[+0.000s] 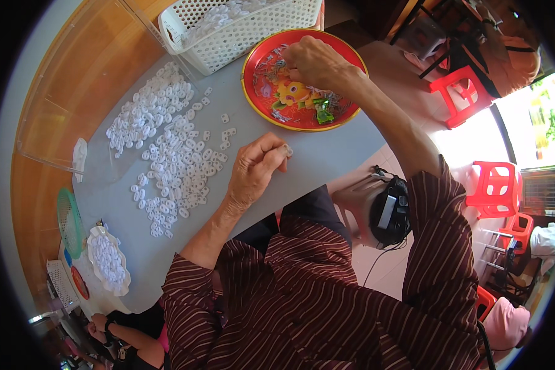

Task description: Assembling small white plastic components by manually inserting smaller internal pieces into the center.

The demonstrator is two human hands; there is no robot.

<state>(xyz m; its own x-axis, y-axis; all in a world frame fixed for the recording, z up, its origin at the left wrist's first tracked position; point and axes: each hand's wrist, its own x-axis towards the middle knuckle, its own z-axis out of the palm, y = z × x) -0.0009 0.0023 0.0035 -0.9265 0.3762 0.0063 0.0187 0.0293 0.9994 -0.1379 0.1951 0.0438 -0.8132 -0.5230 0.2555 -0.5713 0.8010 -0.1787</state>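
Observation:
My left hand (253,169) is closed over the near edge of the grey table (345,145), pinching a small white plastic piece (288,150) between thumb and fingertips. Ahead and to the right, my right hand (319,63) reaches down into a round red tray (249,92) with a gold rim. Its fingers are bent together at small thin metal pieces (268,65) scattered in the tray; what they hold, if anything, is hidden. A crumpled green wrapper (324,111) lies there too. Many small white oval pieces with holes (182,151) are spread in a heap left of my left hand.
Behind the tray stands a white perforated basket (228,52) of white pieces. At the left are a scalloped white dish (124,280) of pieces and a green mesh basket (71,222). Another person's arm (135,342) shows lower left. Red stools (493,188) stand at the right.

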